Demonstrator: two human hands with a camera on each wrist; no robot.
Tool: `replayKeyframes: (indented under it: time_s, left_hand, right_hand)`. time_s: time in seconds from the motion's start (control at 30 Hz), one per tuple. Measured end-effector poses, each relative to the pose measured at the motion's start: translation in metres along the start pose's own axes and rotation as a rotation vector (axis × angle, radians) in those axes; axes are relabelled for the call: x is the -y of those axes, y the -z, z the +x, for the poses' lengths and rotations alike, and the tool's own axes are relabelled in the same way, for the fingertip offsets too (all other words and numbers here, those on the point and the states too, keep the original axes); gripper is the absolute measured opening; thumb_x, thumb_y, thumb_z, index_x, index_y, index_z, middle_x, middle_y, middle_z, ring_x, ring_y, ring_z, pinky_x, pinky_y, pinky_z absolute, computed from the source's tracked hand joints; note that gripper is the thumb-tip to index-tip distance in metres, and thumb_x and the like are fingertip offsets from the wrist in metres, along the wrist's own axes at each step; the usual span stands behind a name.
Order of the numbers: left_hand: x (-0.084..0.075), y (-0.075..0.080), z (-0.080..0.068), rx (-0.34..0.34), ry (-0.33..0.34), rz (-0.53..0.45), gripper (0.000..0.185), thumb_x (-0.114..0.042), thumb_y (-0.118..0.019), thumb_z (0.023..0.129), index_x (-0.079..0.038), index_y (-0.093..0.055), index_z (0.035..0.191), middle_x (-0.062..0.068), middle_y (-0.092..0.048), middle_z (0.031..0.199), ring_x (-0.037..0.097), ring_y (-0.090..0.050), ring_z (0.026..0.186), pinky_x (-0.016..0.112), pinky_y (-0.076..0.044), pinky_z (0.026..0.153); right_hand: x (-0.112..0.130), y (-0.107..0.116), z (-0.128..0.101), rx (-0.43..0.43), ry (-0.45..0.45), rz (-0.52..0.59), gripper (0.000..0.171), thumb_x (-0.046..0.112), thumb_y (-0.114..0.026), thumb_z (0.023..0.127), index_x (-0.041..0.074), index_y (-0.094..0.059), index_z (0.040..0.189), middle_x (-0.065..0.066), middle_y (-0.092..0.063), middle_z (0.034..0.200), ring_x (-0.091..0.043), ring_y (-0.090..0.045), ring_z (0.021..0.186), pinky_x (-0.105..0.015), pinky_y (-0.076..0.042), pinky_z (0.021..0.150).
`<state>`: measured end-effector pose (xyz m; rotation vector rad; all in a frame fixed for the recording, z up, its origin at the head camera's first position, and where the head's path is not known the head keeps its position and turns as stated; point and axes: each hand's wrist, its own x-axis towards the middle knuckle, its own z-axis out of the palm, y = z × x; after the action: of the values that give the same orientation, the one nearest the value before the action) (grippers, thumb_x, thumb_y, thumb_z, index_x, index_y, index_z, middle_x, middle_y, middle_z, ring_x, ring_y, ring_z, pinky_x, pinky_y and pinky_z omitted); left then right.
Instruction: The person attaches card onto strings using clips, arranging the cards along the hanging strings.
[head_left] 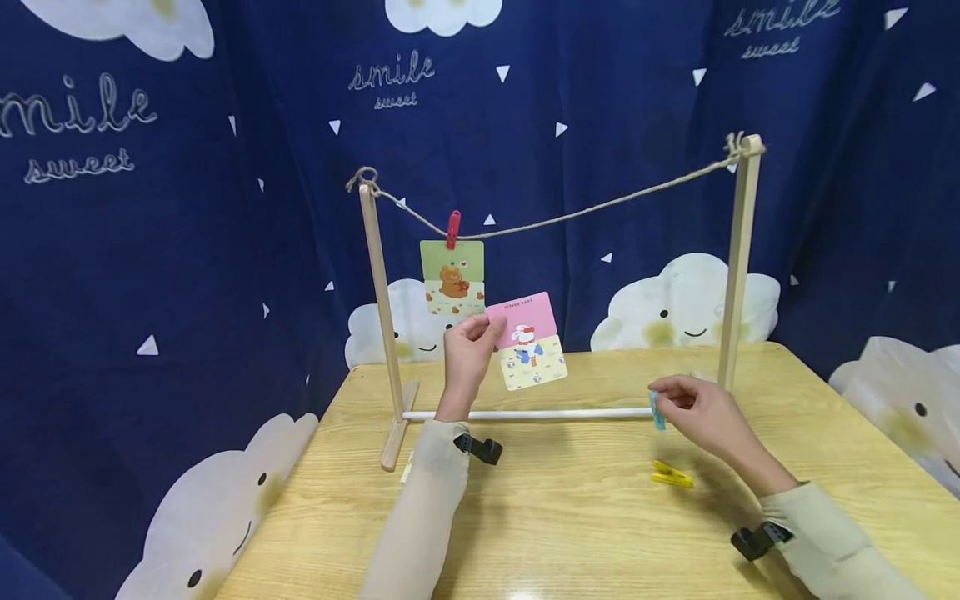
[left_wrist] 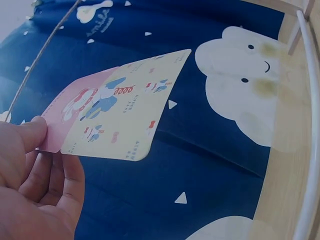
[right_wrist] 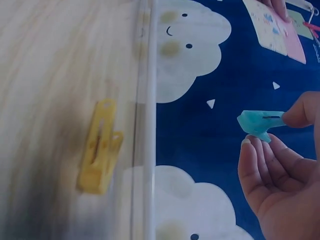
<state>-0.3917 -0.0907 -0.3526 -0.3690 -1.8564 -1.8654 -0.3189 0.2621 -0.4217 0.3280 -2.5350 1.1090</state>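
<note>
My left hand (head_left: 468, 354) pinches a pink and yellow card (head_left: 531, 342) by its left edge, thumb in front. The card, with a white rabbit on it, hangs in the air below the twine (head_left: 585, 215), not touching it. In the left wrist view the thumb lies on the card's pink part (left_wrist: 75, 100). Over the right side of the table, my right hand (head_left: 701, 412) pinches a teal clothespin (right_wrist: 260, 122) between thumb and fingers. Beneath that hand a yellow clothespin (head_left: 671, 475) lies on the table. A red clothespin (head_left: 453, 229) holds a green bear card (head_left: 453, 279) on the twine.
Two wooden posts, left (head_left: 382, 300) and right (head_left: 739, 262), carry the sagging twine. A white rod (head_left: 555, 414) runs low between them above the wooden table (head_left: 570, 533). A small pale object (head_left: 407, 468) lies partly behind the left forearm. A blue curtain (head_left: 300, 83) surrounds the table.
</note>
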Motion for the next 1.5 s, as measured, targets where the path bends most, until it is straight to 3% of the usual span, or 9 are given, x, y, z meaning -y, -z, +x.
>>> replayKeyframes:
  time_s: [0.3, 0.7, 1.0, 1.23, 1.5]
  left_hand:
    - [-0.006, -0.012, 0.012, -0.015, -0.010, 0.016, 0.029, -0.032, -0.080, 0.093, -0.007, -0.079, 0.108, 0.011, -0.078, 0.094, 0.016, -0.071, 0.078, 0.026, -0.059, 0.070]
    - [-0.017, -0.011, 0.017, -0.016, -0.017, 0.045, 0.029, -0.034, -0.080, 0.093, -0.009, -0.080, 0.107, 0.010, -0.078, 0.093, 0.016, -0.071, 0.078, 0.025, -0.058, 0.069]
    - [-0.029, -0.013, 0.029, 0.000, -0.071, 0.073, 0.028, -0.031, -0.080, 0.094, -0.006, -0.079, 0.107, 0.010, -0.078, 0.093, 0.014, -0.071, 0.077, 0.024, -0.057, 0.069]
    - [-0.033, -0.015, 0.035, 0.006, -0.073, 0.078, 0.029, -0.033, -0.081, 0.092, -0.008, -0.080, 0.107, 0.009, -0.079, 0.092, 0.015, -0.070, 0.076, 0.024, -0.056, 0.065]
    - [-0.039, -0.013, 0.039, -0.001, -0.082, 0.081, 0.028, -0.030, -0.080, 0.093, -0.006, -0.080, 0.107, 0.010, -0.079, 0.093, 0.015, -0.071, 0.077, 0.024, -0.056, 0.066]
  right_hand:
    - [0.028, 0.002, 0.014, -0.015, 0.053, 0.028, 0.025, 0.030, -0.068, 0.099, 0.014, -0.073, 0.118, -0.002, -0.075, 0.097, -0.013, -0.066, 0.082, -0.024, -0.052, 0.066]
    - [0.081, 0.012, 0.049, -0.076, 0.209, 0.094, 0.024, 0.023, -0.070, 0.099, 0.013, -0.073, 0.121, -0.003, -0.076, 0.099, -0.010, -0.068, 0.081, -0.015, -0.052, 0.071]
    - [0.113, 0.017, 0.076, -0.083, 0.233, 0.158, 0.023, 0.019, -0.073, 0.095, 0.014, -0.074, 0.118, -0.004, -0.076, 0.101, -0.013, -0.068, 0.084, -0.017, -0.053, 0.071]
    - [0.134, 0.026, 0.094, -0.116, 0.246, 0.229, 0.025, 0.016, -0.076, 0.091, 0.013, -0.076, 0.116, -0.007, -0.077, 0.102, -0.012, -0.071, 0.084, -0.017, -0.055, 0.072]
    - [0.161, 0.038, 0.115, -0.149, 0.273, 0.159, 0.025, 0.018, -0.073, 0.092, 0.015, -0.076, 0.117, -0.004, -0.078, 0.103, -0.016, -0.071, 0.087, -0.017, -0.054, 0.072]
